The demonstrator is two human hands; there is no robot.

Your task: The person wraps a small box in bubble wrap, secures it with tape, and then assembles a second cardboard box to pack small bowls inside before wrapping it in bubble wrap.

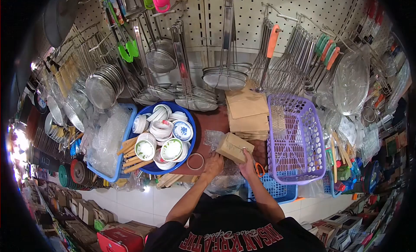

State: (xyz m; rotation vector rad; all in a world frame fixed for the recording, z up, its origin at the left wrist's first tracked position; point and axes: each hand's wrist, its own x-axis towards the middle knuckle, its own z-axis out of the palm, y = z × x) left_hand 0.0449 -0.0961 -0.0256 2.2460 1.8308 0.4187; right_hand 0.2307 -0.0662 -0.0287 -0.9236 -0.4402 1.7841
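Note:
A small brown cardboard box (234,148) with dark writing on one face is tilted above the red-brown tabletop. My right hand (247,166) is closed on its right lower corner, thumb against the near side. My left hand (212,165) is just left of the box, fingers curled together; what they hold, if anything, I cannot make out. Beyond those fingers lies a crumpled piece of clear bubble wrap (213,138). A roll of tape (195,154) rests to the left of my left hand. Orange-handled scissors (259,168) sit right beside my right hand.
A blue basin (193,127) at left holds stacked small bowls and wooden-handled tools. Behind the box lie flat brown paper envelopes (248,109). A purple basket (296,179) stands at right over a blue basket (277,192). Strainers (226,78) and whisks hang low from the pegboard.

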